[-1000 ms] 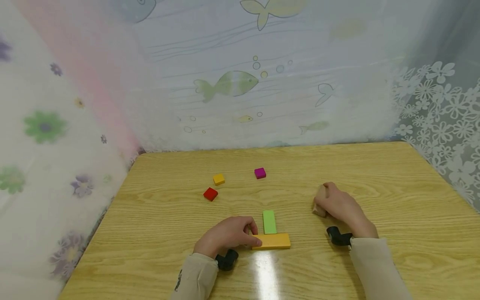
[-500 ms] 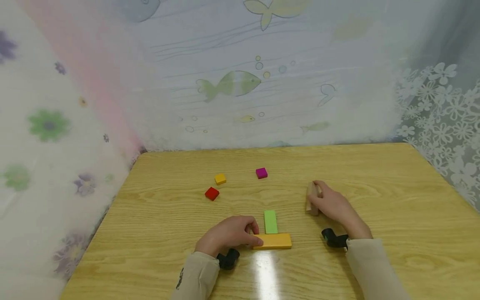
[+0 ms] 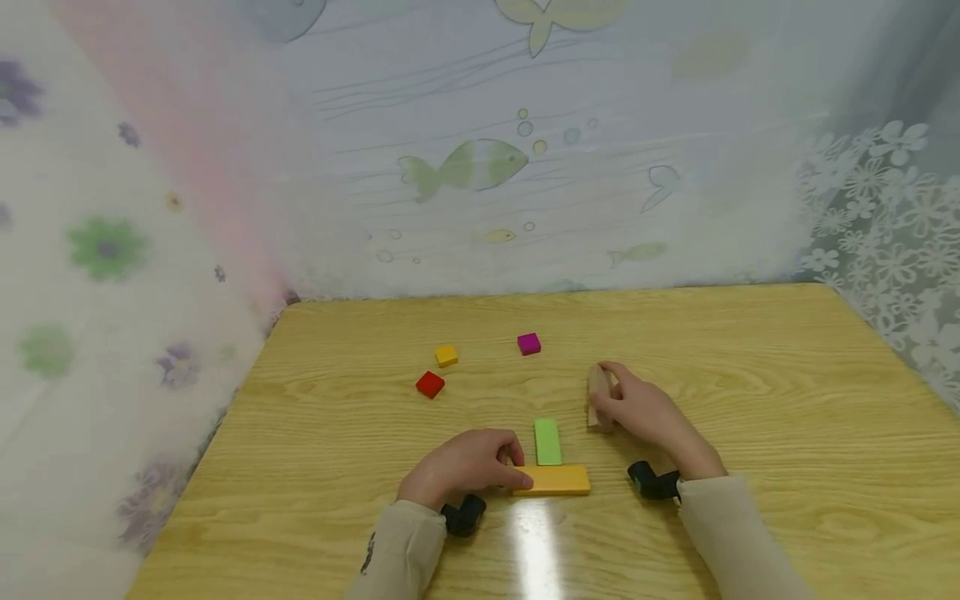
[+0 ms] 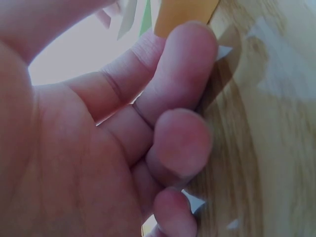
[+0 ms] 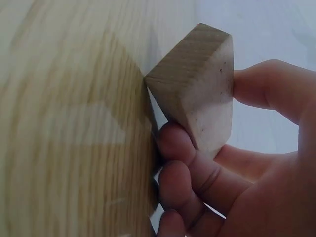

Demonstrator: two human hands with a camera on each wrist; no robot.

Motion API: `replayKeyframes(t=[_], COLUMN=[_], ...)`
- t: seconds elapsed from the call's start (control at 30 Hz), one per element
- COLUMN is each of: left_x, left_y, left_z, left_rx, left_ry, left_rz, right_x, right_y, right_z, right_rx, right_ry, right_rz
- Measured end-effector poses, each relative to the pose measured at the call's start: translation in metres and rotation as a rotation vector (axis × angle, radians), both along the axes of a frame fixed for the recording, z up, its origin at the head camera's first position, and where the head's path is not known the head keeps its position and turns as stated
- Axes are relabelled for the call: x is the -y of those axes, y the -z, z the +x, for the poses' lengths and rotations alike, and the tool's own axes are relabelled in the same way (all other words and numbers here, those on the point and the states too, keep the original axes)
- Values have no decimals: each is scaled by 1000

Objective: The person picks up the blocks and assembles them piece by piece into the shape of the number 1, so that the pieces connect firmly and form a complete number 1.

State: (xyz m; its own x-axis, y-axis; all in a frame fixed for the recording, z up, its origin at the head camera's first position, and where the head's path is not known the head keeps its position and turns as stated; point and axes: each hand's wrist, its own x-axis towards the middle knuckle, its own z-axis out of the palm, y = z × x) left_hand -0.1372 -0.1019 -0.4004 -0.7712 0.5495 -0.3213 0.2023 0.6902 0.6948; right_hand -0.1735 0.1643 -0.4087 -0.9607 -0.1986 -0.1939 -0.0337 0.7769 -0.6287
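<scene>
My left hand (image 3: 468,461) pinches the left end of a flat yellow-orange block (image 3: 558,480) lying crosswise on the table; in the left wrist view its curled fingertips (image 4: 182,140) are close to the wood. Just behind that block lies a light green block (image 3: 547,442), its near end at the yellow one's far edge. To the right, my right hand (image 3: 651,414) grips a bare wooden block (image 3: 598,400) between thumb and fingers. The right wrist view shows this wooden block (image 5: 210,94) tilted, one corner close to the tabletop, the lower fingers curled beneath it.
Three small square blocks lie farther back on the wooden table (image 3: 360,467): a red one (image 3: 431,384), a yellow one (image 3: 446,356) and a magenta one (image 3: 529,343). A patterned curtain (image 3: 465,217) hangs along the table's far edge.
My right hand has carried the wooden block leftward, nearer the green block, and turned it more upright in view. The left hand keeps its pinch on the yellow-orange block.
</scene>
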Motion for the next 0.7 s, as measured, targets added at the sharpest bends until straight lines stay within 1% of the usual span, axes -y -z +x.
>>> replayKeyframes(t=[0.2,0.4,0.7], left_x=[-1,-1,-2], left_y=[-1,-1,0], left_z=[0,0,1], left_rx=[-3,1,-7], left_ry=[-3,-6,-4], left_rz=[0,0,-4], right_x=[4,10,20], right_y=[1,2,2], right_z=[-2,-7,-13], right_rx=[-25,-32,-16], right_ry=[11,11,10], right_rz=[25,14,-19])
